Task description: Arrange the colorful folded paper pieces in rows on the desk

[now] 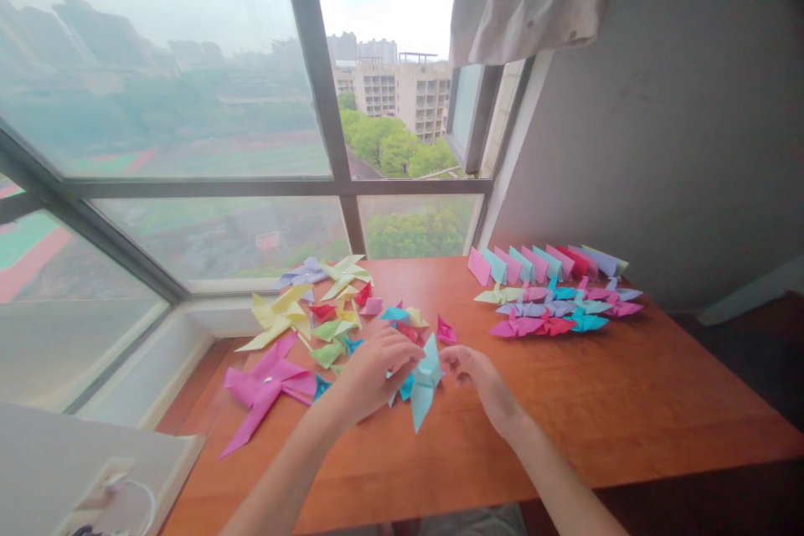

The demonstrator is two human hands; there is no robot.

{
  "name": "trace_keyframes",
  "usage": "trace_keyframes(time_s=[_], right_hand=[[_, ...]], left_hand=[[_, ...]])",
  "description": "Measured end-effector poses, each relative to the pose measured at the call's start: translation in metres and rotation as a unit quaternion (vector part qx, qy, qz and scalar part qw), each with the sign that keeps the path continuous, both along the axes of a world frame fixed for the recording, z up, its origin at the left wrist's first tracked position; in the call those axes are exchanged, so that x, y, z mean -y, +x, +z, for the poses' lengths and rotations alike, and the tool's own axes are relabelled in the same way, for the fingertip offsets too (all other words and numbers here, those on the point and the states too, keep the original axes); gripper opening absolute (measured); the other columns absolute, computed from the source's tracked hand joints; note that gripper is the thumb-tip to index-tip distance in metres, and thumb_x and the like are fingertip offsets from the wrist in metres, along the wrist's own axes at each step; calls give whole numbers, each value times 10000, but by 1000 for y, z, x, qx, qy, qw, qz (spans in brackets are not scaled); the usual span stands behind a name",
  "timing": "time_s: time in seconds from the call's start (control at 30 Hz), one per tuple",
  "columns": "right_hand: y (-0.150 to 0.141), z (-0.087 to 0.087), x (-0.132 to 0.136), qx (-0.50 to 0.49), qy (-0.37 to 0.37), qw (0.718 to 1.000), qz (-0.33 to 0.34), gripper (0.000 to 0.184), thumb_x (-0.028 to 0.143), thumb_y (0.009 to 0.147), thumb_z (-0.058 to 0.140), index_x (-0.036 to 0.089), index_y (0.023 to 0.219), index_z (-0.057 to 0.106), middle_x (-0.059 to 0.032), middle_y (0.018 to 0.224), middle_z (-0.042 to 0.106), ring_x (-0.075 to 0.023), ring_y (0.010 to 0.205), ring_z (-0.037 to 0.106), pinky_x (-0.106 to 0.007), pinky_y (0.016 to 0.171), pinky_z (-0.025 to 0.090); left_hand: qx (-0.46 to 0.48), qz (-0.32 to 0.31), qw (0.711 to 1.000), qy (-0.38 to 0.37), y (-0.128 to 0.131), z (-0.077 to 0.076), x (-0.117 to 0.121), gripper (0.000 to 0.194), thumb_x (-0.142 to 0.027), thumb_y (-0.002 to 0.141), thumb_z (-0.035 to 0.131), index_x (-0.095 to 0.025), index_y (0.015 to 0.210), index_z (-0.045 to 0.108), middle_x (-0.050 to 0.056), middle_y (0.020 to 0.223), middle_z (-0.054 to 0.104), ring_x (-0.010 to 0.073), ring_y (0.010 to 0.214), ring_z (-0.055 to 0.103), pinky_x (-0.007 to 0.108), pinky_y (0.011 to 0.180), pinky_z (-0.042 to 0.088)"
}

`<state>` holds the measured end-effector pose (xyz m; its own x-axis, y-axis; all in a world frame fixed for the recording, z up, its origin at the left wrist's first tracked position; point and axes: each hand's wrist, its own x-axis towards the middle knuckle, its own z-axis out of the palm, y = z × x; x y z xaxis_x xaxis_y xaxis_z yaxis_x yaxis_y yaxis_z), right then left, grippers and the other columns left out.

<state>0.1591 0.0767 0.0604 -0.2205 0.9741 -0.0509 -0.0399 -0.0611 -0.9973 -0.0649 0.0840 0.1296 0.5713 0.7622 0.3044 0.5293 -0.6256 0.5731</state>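
The person's two hands stood apart over the worktop (pixel 596 402), near its middle, with a pale blue folded paper (pixel 427 381) between them, one pointed tip aimed toward the near edge. The left hand (pixel 380 364) came in over the paper's upper left side, fingers bent, the fingertips at its edge; I could not tell how firmly they gripped it. The right hand (pixel 483 377) was loosely curled just beside the other edge, and whether it touched the paper I could not make out. A brighter blue folded piece (pixel 407 387) showed just to the left of the pale one. Over on the left lay a scatter of small folded papers in green, red, yellow and blue, partly hidden by the left forearm, and beyond them a big pink pinwheel (pixel 267 381), a yellow pinwheel (pixel 280 314), a pale green pinwheel (pixel 347 272) and a lavender pinwheel (pixel 306 271). A small pink folded piece (pixel 446 330) sat just past the fingers. On the right, well apart from the hands, paper cranes (pixel 543 326) stood in rows, with a line of upright folded papers (pixel 526 266) behind them, near the wall (pixel 659 117).
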Motion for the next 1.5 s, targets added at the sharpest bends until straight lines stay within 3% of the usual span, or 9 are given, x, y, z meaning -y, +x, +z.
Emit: trace_keyframes(time_s=[0.17, 0.27, 0.4, 0.6, 0.77, 0.97, 1.17, 1.33, 1.5], right_hand=[[-5, -6, 12, 31, -32, 998, 51, 498, 651, 712, 682, 154, 694, 664, -16, 629, 631, -144, 599, 564, -244, 566, 462], [-2, -15, 23, 41, -24, 999, -6, 462, 618, 715, 697, 156, 738, 677, -24, 656, 651, -148, 588, 569, -252, 557, 469], [7, -15, 36, 75, -6, 993, -89, 420, 585, 756, 673, 167, 785, 695, -36, 706, 665, -156, 604, 579, -254, 569, 475], [18, -13, 53, 105, 20, 991, -86, 376, 535, 826, 628, 168, 776, 694, -39, 708, 648, -162, 649, 579, -247, 588, 457], [24, -20, 61, 63, -25, 993, -94, 407, 573, 780, 670, 167, 769, 681, -24, 672, 620, -132, 555, 532, -237, 512, 430], [24, -24, 71, -146, -163, 969, -115, 474, 584, 649, 790, 196, 875, 639, 9, 649, 581, -118, 521, 522, -217, 458, 416], [32, -25, 74, -313, -246, 902, -168, 345, 375, 653, 871, 192, 828, 636, 41, 685, 565, -57, 541, 486, -167, 524, 428], [49, -30, 70, -286, -171, 924, -190, 287, 395, 757, 791, 189, 746, 592, 49, 637, 495, -62, 534, 413, -166, 477, 349], [53, -32, 86, 31, 38, 977, -207, 224, 407, 906, 594, 199, 837, 642, -3, 686, 578, -128, 623, 521, -228, 568, 423]], left_hand=[[60, 0, 997, -42, 31, -15, 29, 207, -199, 924, 518, -243, 1032, 689, 83, 980, 707, 213, 940, 637, 341, 834, 514], [116, 104, 986, -62, 37, -28, 43, 239, -249, 902, 559, -227, 1133, 617, 109, 1105, 665, 235, 998, 621, 369, 853, 512], [134, 171, 966, -141, 44, -46, 64, 161, -307, 896, 577, -224, 1029, 610, 62, 964, 679, 207, 829, 626, 314, 728, 497], [150, 135, 945, -260, 56, -61, 75, 196, -304, 870, 569, -177, 726, 607, 0, 661, 572, 156, 642, 500, 249, 590, 362], [199, 105, 915, -335, 59, -70, 75, 234, -362, 872, 584, -160, 765, 637, -3, 693, 550, 149, 677, 473, 244, 610, 344], [343, 57, 804, -483, 62, -93, 78, 437, -568, 741, 715, -139, 746, 633, 30, 674, 621, 138, 621, 517, 239, 583, 343], [429, 72, 698, -568, 62, -85, 88, 424, -520, 689, 796, -127, 735, 645, 24, 672, 632, 99, 603, 499, 207, 585, 350], [402, 134, 729, -539, 60, -84, 84, 426, -524, 688, 795, -133, 817, 688, -5, 648, 606, 87, 570, 480, 189, 537, 336], [340, 167, 793, -478, 63, -92, 73, 497, -618, 676, 747, -137, 746, 643, 0, 627, 590, 111, 564, 505, 187, 466, 328]])
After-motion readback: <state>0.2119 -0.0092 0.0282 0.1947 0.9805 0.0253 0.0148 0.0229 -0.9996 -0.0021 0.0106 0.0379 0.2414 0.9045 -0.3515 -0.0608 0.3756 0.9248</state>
